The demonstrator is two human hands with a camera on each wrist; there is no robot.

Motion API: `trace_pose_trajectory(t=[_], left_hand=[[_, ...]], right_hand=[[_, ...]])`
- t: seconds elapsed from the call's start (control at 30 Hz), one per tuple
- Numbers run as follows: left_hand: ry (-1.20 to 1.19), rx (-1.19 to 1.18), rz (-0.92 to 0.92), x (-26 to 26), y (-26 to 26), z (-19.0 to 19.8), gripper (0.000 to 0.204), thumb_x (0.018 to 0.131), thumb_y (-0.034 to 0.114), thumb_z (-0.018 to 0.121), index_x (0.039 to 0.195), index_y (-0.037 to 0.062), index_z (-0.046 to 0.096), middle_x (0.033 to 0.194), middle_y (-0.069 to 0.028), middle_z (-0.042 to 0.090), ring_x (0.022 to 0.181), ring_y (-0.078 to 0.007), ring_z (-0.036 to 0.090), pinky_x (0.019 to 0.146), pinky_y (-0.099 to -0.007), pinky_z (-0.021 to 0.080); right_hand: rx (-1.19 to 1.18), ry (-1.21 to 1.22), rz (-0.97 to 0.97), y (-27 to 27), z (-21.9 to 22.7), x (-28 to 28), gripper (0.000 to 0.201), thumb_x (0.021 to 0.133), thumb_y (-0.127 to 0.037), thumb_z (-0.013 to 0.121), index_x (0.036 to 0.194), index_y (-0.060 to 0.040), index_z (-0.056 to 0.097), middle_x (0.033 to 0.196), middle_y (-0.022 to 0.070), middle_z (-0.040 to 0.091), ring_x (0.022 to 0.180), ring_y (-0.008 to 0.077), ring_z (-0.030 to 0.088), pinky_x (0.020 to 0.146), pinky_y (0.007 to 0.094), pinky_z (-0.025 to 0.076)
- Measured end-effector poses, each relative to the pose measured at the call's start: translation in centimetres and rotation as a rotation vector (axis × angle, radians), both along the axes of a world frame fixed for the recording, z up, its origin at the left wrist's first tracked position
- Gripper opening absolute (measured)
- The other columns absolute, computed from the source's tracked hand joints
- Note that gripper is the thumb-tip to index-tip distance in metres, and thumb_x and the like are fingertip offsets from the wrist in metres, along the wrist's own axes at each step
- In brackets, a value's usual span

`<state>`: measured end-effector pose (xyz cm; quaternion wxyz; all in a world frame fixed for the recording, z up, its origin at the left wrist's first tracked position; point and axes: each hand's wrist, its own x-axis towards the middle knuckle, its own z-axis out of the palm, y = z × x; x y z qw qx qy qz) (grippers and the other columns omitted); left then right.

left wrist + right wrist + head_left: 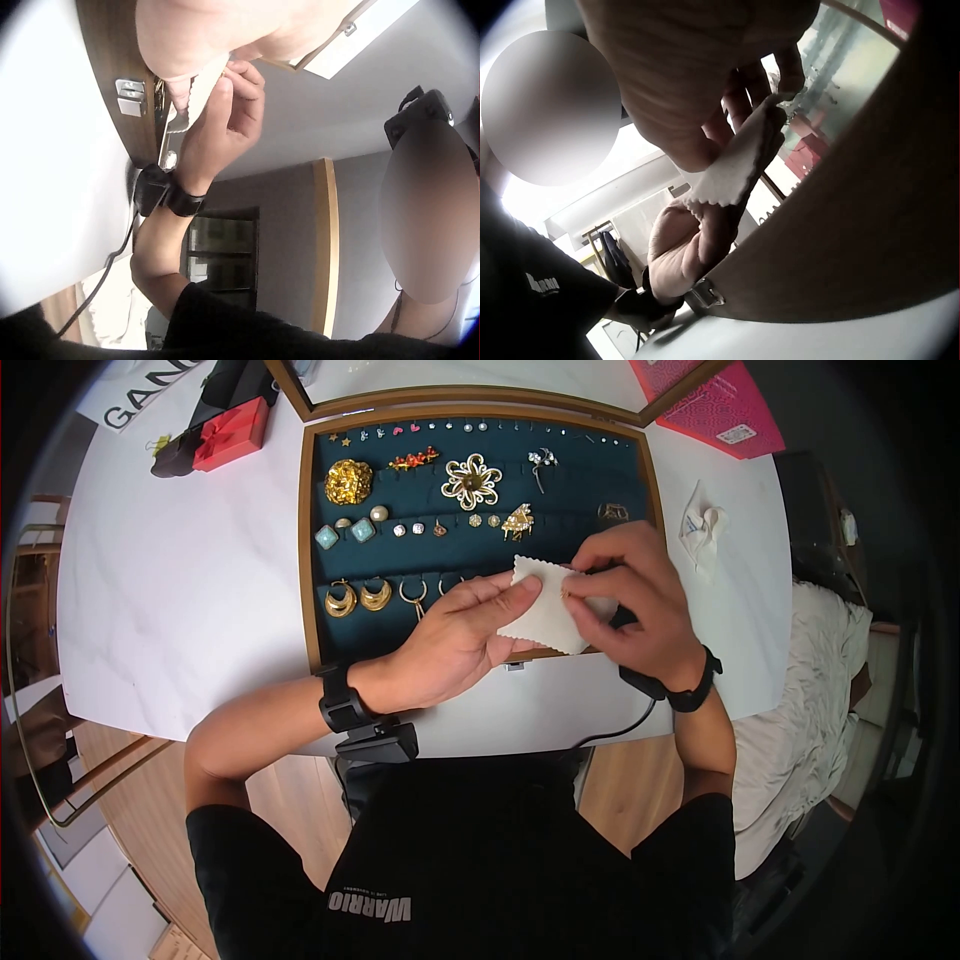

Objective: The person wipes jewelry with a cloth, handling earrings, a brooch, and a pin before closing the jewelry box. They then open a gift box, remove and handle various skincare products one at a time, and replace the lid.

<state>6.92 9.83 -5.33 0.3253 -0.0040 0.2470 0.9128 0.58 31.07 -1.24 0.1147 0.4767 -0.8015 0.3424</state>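
Note:
A white cloth (540, 622) with a scalloped edge lies across my left hand (450, 630), pinned under the thumb with the fingers beneath it. My right hand (650, 605) bends over the cloth and pinches a small gold-coloured piece (566, 594) against it; its kind is mostly hidden by the fingertips. In the right wrist view the cloth (731, 169) spans between both hands. Below them sits a wooden jewelry box (309, 550) with dark green lining. It holds a flower brooch (471, 482), a round gold brooch (348, 482), gold hoop earrings (340, 598) and several small studs.
The box's glass lid (470, 402) stands raised at the back. A red gift box (231, 435) is at the back left, a pink package (715, 410) at the back right. Crumpled white tissue (703, 528) lies to the right. A black cable (620, 733) runs along the front edge.

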Motion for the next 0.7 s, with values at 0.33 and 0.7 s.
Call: trace_pose_trajectory(t=[0.33,0.7], left_hand=[[-0.002,0.012,-0.008,-0.1,-0.1,0.2,0.042,0.11,0.022,0.038,0.138,-0.009,0.045,0.135,-0.0204,0.057,0.127,-0.0275,0.057,0.113,-0.0418,0.045],[-0.014,0.014,-0.001,-0.2,0.0,0.4,0.044,0.11,0.023,0.038,0.139,-0.0094,0.044,0.136,-0.0205,0.056,0.128,-0.0279,0.057,0.113,-0.0406,0.045]], right_hand=[[0.033,0.012,0.027,0.2,0.6,-0.1,0.025,0.068,-0.004,0.083,0.086,-0.0095,0.066,0.093,0.003,0.061,0.083,0.0227,0.057,0.073,0.0359,0.043],[0.087,-0.105,0.041,1.2,1.7,-0.6,0.02,0.071,-0.008,0.082,0.089,-0.0081,0.071,0.09,0.0028,0.06,0.083,0.0228,0.055,0.073,0.0354,0.042]])
